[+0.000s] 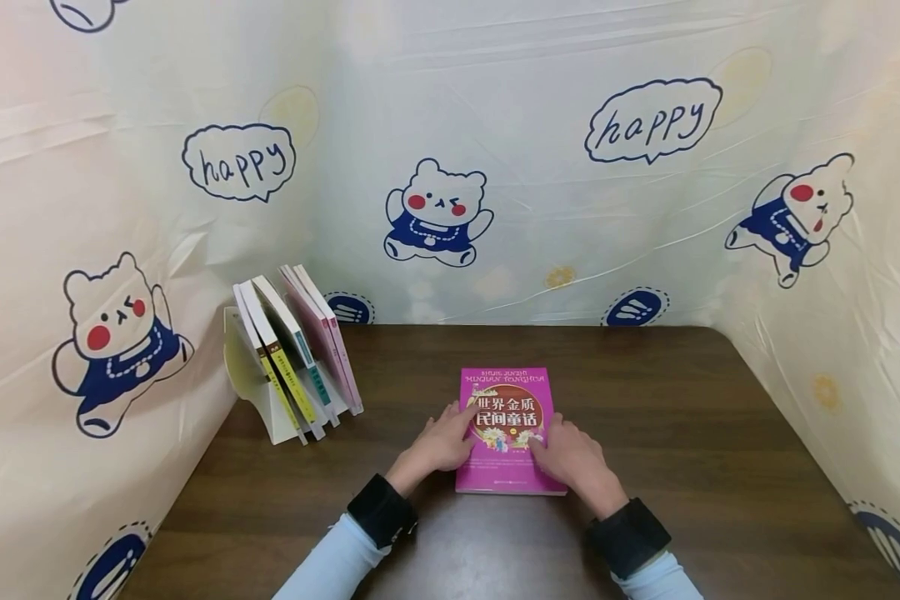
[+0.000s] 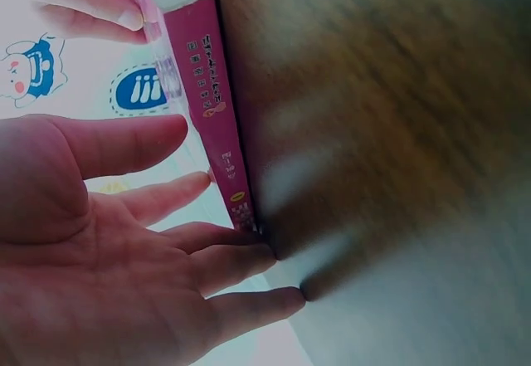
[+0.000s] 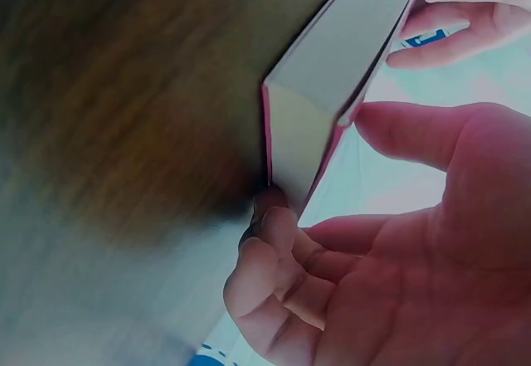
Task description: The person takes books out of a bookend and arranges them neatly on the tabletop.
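A thick book with a magenta cover (image 1: 506, 477) lies flat on the table, between the two hands. My left hand (image 1: 444, 437) is at its left side, the fingers stretched out along the magenta spine (image 2: 203, 75) and the thumb by the front cover. At the opposite side, my right hand (image 1: 576, 460) holds the book's edge. Its thumb presses on the cover, and its other fingers curl at the lower corner beside the pale page block (image 3: 303, 134). In the right wrist view, part of the underside contact is hidden by the fingers.
Several books (image 1: 292, 387) lean in a pale book rack (image 1: 243, 367) at the table's back left. The dark wooden table (image 1: 682, 433) extends around the hands. A printed cloth (image 1: 540, 217) with cartoon bears hangs behind and along both sides.
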### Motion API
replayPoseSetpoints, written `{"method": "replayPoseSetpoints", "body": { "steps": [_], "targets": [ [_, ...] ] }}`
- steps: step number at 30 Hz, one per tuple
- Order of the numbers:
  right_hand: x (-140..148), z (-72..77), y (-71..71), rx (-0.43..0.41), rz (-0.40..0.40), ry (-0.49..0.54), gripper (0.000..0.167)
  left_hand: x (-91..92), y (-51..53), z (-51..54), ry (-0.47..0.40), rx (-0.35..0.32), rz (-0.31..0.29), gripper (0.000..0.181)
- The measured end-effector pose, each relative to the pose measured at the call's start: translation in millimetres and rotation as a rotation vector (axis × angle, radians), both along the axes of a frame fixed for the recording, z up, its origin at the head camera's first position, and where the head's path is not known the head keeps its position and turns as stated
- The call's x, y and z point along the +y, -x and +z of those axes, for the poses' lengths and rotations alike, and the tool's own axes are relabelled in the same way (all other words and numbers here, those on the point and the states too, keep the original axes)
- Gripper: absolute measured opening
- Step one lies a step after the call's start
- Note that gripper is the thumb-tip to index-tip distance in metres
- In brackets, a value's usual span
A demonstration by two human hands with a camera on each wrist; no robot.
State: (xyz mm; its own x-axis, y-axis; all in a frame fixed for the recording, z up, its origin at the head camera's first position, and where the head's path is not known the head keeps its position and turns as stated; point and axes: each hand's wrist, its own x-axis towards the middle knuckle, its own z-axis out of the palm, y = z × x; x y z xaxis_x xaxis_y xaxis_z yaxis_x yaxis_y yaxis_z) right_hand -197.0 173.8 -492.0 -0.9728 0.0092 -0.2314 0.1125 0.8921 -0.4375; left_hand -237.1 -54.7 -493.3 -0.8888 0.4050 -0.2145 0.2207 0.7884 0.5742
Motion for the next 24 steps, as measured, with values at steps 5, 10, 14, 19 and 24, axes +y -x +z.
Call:
{"method": "replayPoseSetpoints", "body": {
  "steps": [5, 10, 14, 19, 24],
  "targets": [
    [0.1, 0.0, 0.2, 0.008, 0.01, -0.006, 0.086, -5.0, -3.5, 1.2, 0.004, -0.005, -0.025, 0.057],
    [-0.4, 2.5, 0.2, 0.003, 0.018, -0.005, 0.084, -10.4, -8.7, 3.3, -0.028, -0.017, -0.041, 0.056],
    [-1.2, 4.2, -0.1, -0.003, 0.028, -0.012, 0.081, -13.4, -13.3, 6.0, -0.053, -0.028, -0.054, 0.055],
    [-1.1, 4.5, -0.3, -0.006, 0.032, -0.004, 0.081, -15.5, -16.9, 8.5, -0.066, -0.031, -0.068, 0.053],
    [-0.2, 4.2, -0.9, -0.001, 0.035, 0.011, 0.081, -17.3, -18.8, 10.1, -0.077, -0.026, -0.071, 0.052]
  ]
}}
